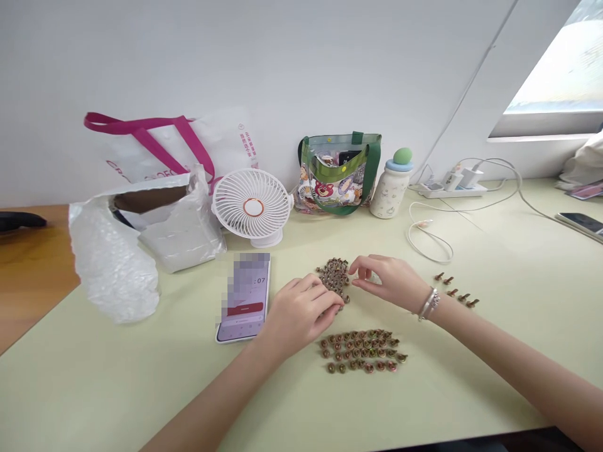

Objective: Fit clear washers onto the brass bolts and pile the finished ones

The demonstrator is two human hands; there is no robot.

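A heap of small bronze-coloured screws point(334, 277) lies on the pale green desk point(103, 376). My left hand point(301, 317) rests against its lower edge, fingers curled together, and I cannot tell whether they hold a screw. My right hand point(389, 281) reaches in from the right, its fingertips at the heap's right side and slightly apart. Nearer me, a spread of similar screws point(360, 351) stands in loose rows below both hands. A short row of these screws point(453, 290) lies to the right of my right wrist.
A smartphone showing a timer point(242, 298) lies left of my left hand. Behind stand a white desk fan point(252, 207), a bubble-wrap bag point(110, 257), a clear cartoon tote point(339, 172), and a white bottle point(392, 188). A power strip point(452, 189) trails a white cable point(428, 235).
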